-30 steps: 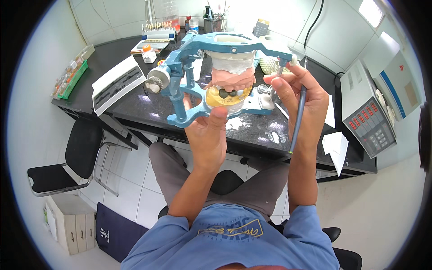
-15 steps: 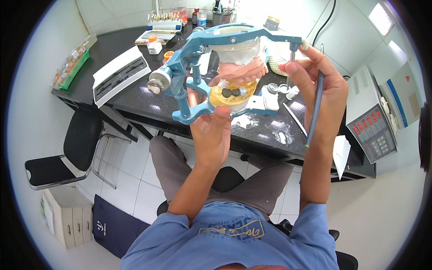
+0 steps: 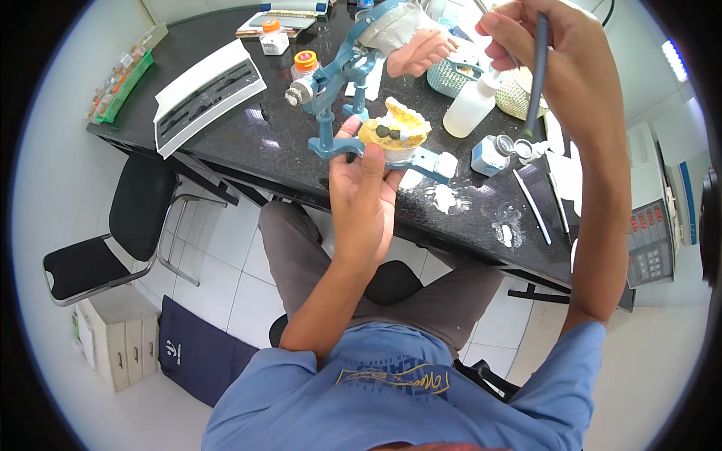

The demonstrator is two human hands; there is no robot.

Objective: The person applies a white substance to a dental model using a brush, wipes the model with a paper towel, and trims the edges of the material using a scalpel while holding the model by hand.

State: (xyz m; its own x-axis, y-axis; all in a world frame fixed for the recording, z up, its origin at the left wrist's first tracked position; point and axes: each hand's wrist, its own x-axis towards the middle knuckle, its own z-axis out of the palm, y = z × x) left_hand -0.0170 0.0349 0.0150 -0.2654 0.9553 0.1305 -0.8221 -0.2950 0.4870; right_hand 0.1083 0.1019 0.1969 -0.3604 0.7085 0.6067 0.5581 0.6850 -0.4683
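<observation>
My left hand grips a blue dental articulator by its lower frame, thumb in front. Its upper arm is swung up, so the jaws stand apart. On the lower frame sits a yellow dental cast with dark grey crowns on some teeth. A pink cast on white plaster hangs from the raised arm. My right hand is lifted at the upper right, fingers bent around a dark slim-handled tool. A thin metal rod shows by its fingertips, near the frame's top edge; whether they grip it too is unclear.
Behind the articulator are a translucent bottle, a teal basket and an orange-capped jar. A small open bottle, a white stick and white powder patches lie on the black desk. A keypad machine stands right.
The articulator has gone from closed to open, its upper arm and pink cast raised away from the yellow cast. My right hand has moved up and right; the left still holds the lower frame.
</observation>
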